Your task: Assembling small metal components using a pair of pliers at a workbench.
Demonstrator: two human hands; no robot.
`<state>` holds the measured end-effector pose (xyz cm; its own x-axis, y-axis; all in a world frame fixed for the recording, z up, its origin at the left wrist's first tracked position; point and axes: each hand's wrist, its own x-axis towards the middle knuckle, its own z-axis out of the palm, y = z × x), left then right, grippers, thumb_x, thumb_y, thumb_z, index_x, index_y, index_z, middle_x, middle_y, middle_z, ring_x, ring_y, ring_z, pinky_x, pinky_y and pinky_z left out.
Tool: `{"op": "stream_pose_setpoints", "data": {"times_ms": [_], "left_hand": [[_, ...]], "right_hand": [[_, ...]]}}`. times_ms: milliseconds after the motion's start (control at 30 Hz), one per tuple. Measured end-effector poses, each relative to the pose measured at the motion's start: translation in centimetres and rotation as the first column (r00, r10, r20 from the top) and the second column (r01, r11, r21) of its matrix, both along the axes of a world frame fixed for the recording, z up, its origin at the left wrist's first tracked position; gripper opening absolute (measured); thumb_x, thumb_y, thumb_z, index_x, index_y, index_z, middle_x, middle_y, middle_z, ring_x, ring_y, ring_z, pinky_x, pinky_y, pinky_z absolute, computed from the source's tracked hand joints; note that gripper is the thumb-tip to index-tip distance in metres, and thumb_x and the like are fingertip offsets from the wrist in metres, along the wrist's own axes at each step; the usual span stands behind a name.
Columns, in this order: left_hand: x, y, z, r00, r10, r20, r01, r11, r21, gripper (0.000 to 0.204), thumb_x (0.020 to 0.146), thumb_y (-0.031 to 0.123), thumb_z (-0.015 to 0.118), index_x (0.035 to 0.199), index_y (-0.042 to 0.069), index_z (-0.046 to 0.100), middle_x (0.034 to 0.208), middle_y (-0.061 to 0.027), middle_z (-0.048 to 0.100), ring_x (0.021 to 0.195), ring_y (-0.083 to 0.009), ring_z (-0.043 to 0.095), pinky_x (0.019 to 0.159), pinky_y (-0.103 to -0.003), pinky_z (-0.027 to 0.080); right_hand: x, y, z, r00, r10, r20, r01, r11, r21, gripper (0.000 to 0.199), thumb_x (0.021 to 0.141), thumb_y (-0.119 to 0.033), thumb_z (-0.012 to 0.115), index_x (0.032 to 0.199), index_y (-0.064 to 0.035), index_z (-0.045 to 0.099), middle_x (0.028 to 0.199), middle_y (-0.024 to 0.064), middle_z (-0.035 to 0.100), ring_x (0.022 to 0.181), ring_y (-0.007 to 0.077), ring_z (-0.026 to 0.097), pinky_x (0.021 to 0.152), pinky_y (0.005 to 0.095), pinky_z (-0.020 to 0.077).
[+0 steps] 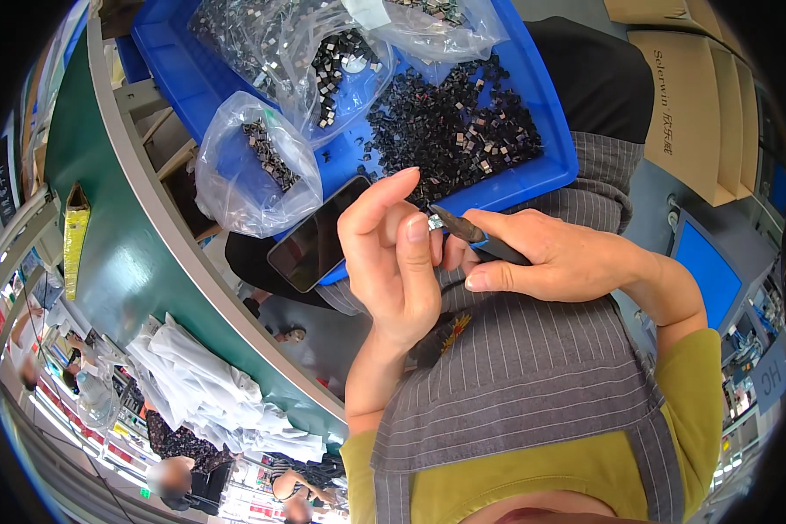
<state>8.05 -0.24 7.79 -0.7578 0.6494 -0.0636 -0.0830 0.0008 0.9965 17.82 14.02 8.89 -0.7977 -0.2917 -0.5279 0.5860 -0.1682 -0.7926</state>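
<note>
My left hand (391, 266) is closed, pinching a small silvery part (435, 222) between thumb and fingers, its index finger raised. Wrapped round a pair of dark-handled pliers (499, 251) is my right hand (576, 259); the tips of the pliers are at the silvery part. Just beyond both hands, a blue tray (557, 113) rests over my lap. It holds a heap of small black pieces (410, 118) with a few silvery parts mixed in. Clear plastic bags (275, 52) of small metal parts lie toward its far left.
A smaller open plastic bag (227, 196) and a phone (310, 240) lie left of the tray. A green table (122, 253) curves along the left, bearing white cloth (205, 384) and a yellow-sided strip (76, 244). Cardboard boxes (681, 113) and a blue screen (707, 271) stand right.
</note>
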Motion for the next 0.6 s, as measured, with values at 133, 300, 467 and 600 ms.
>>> {"op": "stream_pose_setpoints", "data": {"times_ms": [133,300,467,600], "left_hand": [[0.0,-0.4,-0.5,0.994,-0.042,-0.099,0.038,0.999,-0.039,0.027,0.097,0.009,0.045,0.12,-0.005,0.044,0.068,0.0022,0.041,0.052,-0.0034,0.036,0.047,-0.017,0.029],[0.1,-0.5,-0.6,0.988,-0.039,-0.147,0.026,0.995,-0.091,0.027,0.097,0.009,0.045,0.121,-0.005,0.043,0.068,0.0023,0.041,0.053,-0.0033,0.036,0.047,-0.017,0.029],[-0.3,-0.4,0.1,0.999,-0.025,-0.02,0.023,0.995,-0.098,0.026,0.098,0.013,0.045,0.117,-0.004,0.047,0.067,0.0016,0.045,0.054,-0.0037,0.041,0.049,-0.017,0.032],[-1.5,-1.7,1.1,0.945,-0.327,0.03,0.314,0.875,-0.368,0.027,0.1,0.02,0.042,0.098,-0.002,0.058,0.067,-0.0029,0.058,0.056,-0.0057,0.05,0.051,-0.019,0.039]], "right_hand": [[-0.2,0.2,0.4,1.0,0.007,-0.006,-0.007,1.0,0.013,0.045,0.094,-0.037,0.051,0.115,0.0022,0.047,0.098,0.0191,0.062,0.094,0.0341,0.059,0.079,0.0403,0.0442],[-0.5,0.3,0.7,0.999,0.044,0.013,-0.045,0.997,0.065,0.045,0.094,-0.039,0.05,0.113,0.0016,0.047,0.1,0.0197,0.061,0.095,0.0362,0.058,0.081,0.0433,0.0432],[0.4,-0.7,-0.1,0.995,-0.059,-0.085,0.074,0.98,0.186,0.036,0.093,-0.028,0.054,0.112,0.0016,0.049,0.088,0.0129,0.062,0.079,0.0291,0.062,0.073,0.0378,0.0464],[0.2,-0.3,0.6,0.998,0.002,-0.061,0.013,0.966,0.257,0.031,0.092,-0.023,0.055,0.11,0.0013,0.049,0.089,0.0129,0.063,0.076,0.0298,0.063,0.07,0.0379,0.0473]]}}
